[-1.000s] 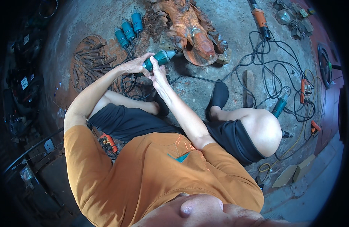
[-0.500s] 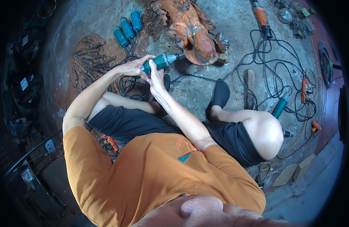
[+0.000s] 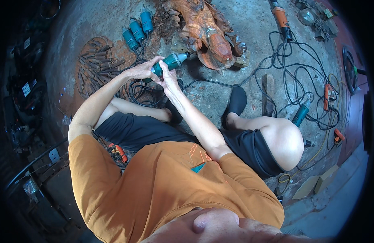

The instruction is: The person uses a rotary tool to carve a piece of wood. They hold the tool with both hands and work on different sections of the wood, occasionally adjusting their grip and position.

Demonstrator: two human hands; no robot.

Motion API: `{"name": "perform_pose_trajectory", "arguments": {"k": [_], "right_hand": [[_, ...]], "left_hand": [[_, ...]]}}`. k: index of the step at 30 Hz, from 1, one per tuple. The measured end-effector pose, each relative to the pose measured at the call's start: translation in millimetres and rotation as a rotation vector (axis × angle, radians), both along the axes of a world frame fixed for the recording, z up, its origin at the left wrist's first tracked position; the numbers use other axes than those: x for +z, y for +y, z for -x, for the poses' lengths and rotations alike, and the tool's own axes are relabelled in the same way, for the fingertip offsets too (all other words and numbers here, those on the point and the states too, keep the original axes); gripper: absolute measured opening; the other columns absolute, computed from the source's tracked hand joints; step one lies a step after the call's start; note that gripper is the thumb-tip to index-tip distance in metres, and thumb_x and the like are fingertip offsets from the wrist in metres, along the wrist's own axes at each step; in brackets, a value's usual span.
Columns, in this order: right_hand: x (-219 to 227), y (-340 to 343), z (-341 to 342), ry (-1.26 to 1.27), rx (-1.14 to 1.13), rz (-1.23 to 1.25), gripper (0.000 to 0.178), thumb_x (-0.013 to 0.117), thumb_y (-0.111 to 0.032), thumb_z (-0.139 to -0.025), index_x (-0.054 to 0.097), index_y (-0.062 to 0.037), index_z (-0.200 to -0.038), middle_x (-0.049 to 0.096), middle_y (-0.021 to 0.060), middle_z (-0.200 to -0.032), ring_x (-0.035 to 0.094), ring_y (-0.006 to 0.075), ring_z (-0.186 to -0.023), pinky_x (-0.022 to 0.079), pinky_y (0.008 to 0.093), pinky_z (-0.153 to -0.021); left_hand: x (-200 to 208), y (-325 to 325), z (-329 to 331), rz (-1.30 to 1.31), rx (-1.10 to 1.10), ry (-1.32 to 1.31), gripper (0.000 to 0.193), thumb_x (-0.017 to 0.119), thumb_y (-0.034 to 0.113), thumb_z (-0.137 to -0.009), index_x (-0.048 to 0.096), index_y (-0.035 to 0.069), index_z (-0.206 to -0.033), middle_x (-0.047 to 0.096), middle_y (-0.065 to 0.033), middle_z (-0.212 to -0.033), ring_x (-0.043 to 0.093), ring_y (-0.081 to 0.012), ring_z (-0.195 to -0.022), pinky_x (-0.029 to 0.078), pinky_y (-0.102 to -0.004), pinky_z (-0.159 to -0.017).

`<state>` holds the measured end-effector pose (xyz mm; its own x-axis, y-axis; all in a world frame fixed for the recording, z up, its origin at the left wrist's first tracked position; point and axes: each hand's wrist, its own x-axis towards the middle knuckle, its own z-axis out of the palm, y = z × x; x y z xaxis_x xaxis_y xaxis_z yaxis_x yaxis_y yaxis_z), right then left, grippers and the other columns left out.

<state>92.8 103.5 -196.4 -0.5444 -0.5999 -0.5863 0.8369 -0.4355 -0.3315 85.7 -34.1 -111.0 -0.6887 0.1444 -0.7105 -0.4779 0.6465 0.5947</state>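
Observation:
Both my hands are closed around a green and grey die grinder (image 3: pixel 173 62). My left hand (image 3: pixel 145 70) wraps its rear end, while my right hand (image 3: pixel 169 79) grips the body from the near side, thumb along the top. The grinder's nose points right and slightly away from me, close to a reddish-brown carved wooden figure (image 3: pixel 219 44) lying on the floor. Around the nose tip, the thin bit cannot be made out clearly. The fingers under the tool are partly hidden.
Left of the carving stand several blue-green power tools (image 3: pixel 136 30), beside a pile of carving bits (image 3: pixel 98 60). Black cords (image 3: pixel 284 60) tangle across the floor at right, near an orange grinder (image 3: pixel 280 18), another green grinder (image 3: pixel 301 113) and a wooden block (image 3: pixel 268 91).
The grinder's nose has swung slightly away from me and to the left, with both hands still on the tool. The carving has not moved.

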Motion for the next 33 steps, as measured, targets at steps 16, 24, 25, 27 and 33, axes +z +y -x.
{"name": "perform_pose_trajectory", "arguments": {"k": [16,24,25,27,33], "right_hand": [[4,3,-26,0.017,-0.044,-0.037,0.068,0.067,-0.043,-0.088,0.028,-0.016,-0.137,0.048,0.0068,-0.125,0.053,0.0177,-0.114,0.057,0.0384,-0.082],[1,2,-13,0.011,-0.003,0.009,0.061,0.069,-0.041,-0.087,0.037,-0.016,-0.133,0.048,0.0047,-0.122,0.051,0.0163,-0.114,0.057,0.0391,-0.082],[0,1,-12,0.0,0.004,0.002,0.06,0.069,-0.041,-0.087,0.038,-0.016,-0.132,0.048,0.0044,-0.122,0.051,0.0161,-0.114,0.057,0.0391,-0.082],[-1,-1,-10,0.001,0.02,0.004,0.066,0.07,-0.042,-0.086,0.034,-0.0179,-0.136,0.05,0.0053,-0.124,0.053,0.0167,-0.113,0.055,0.0375,-0.081],[-3,2,-17,0.017,0.002,-0.013,0.068,0.07,-0.043,-0.086,0.034,-0.0167,-0.137,0.051,0.0051,-0.124,0.055,0.0165,-0.111,0.053,0.0356,-0.081]], "left_hand": [[3,-1,-9,-0.085,-0.044,-0.026,0.098,0.08,0.015,-0.058,0.03,0.019,-0.142,0.048,-0.0153,-0.132,0.042,-0.0334,-0.127,0.034,-0.0463,-0.106],[1,-3,-9,-0.109,0.008,0.001,0.098,0.08,0.017,-0.059,0.03,0.017,-0.143,0.044,-0.0149,-0.136,0.038,-0.0309,-0.131,0.031,-0.0455,-0.107],[-1,-4,-9,-0.105,0.008,0.0,0.098,0.08,0.017,-0.059,0.03,0.017,-0.143,0.043,-0.0148,-0.136,0.037,-0.0305,-0.131,0.031,-0.0454,-0.108],[-3,-6,-8,-0.1,0.004,-0.002,0.098,0.08,0.017,-0.059,0.03,0.017,-0.143,0.043,-0.0145,-0.136,0.036,-0.0299,-0.132,0.031,-0.0451,-0.108],[-1,-2,-10,-0.081,-0.012,-0.005,0.097,0.08,0.016,-0.06,0.03,0.017,-0.142,0.045,-0.0149,-0.134,0.039,-0.0315,-0.129,0.032,-0.0451,-0.106]]}}
